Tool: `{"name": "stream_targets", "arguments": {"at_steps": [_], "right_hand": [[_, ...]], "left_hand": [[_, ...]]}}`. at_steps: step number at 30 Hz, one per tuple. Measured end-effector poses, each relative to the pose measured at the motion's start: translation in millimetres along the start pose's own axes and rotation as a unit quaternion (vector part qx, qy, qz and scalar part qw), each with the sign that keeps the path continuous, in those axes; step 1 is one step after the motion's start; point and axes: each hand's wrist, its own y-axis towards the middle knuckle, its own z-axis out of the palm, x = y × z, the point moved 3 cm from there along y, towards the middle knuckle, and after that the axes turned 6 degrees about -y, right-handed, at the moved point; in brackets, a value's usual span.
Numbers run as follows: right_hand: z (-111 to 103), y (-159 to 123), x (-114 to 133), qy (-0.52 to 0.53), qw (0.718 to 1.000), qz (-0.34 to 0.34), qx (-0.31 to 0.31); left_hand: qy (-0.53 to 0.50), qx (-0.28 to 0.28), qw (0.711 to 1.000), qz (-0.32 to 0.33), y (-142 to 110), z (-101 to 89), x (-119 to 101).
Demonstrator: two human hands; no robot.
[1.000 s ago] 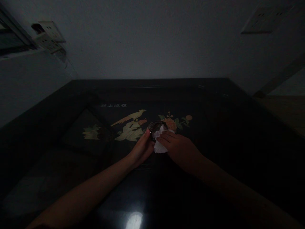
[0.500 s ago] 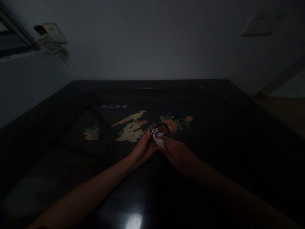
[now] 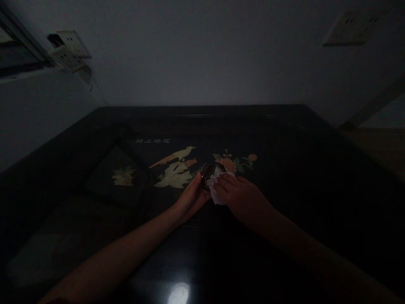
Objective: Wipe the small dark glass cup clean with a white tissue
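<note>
Pretty dim in here, so bear with me. Far left there's a bit of a dark-framed window (image 3: 23,50), then some wall sockets (image 3: 74,44) up near the corner. Below that is the glossy black bench (image 3: 202,257), with a pale plant design (image 3: 124,176) on it and then a bird design (image 3: 174,157).

Next comes the left hand (image 3: 190,198), partly closed around the near left side of a small round dish (image 3: 205,172), dark and shiny, maybe glass. The thumb is up by the rim and the other fingers look tucked lower down. I reckon that's to steady it from one side and leave the opening free for the other hand. The dish is roughly mid-bench, its mouth facing up towards the person; can't tell if its base touches the bench or is held just above.

On the right part of the dish there's a crumpled white tissue (image 3: 217,194), bunched over the rim, with a loose end hanging towards the person. The right hand (image 3: 245,197) is half curled, fingers pressing that tissue against the dish, probably so soft paper sits between skin and surface. Flower design (image 3: 227,164) just behind, and another socket plate (image 3: 346,31) on the wall, far right.
</note>
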Motion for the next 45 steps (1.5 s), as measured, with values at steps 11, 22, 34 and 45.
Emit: {"name": "stream_targets", "arguments": {"at_steps": [11,22,34,45], "right_hand": [[11.4,1.1,3.1,0.362,0.926,0.085,-0.070],[9.8,-3.0,-3.3,0.128,0.990,-0.001,-0.057],[-0.2,-1.2,0.8,0.061,0.997,0.000,-0.053],[12.5,-1.3,9.4,0.400,0.901,0.108,-0.127]], "left_hand": [[0.017,-0.030,0.999,-0.012,-1.7,-14.3,-1.1],[-0.006,-0.032,0.999,-0.031,-3.4,-2.8,-1.0],[-0.025,-0.066,0.997,-0.036,-3.0,7.3,-1.1],[0.028,-0.034,0.999,-0.010,-7.9,1.2,-3.0]]}}
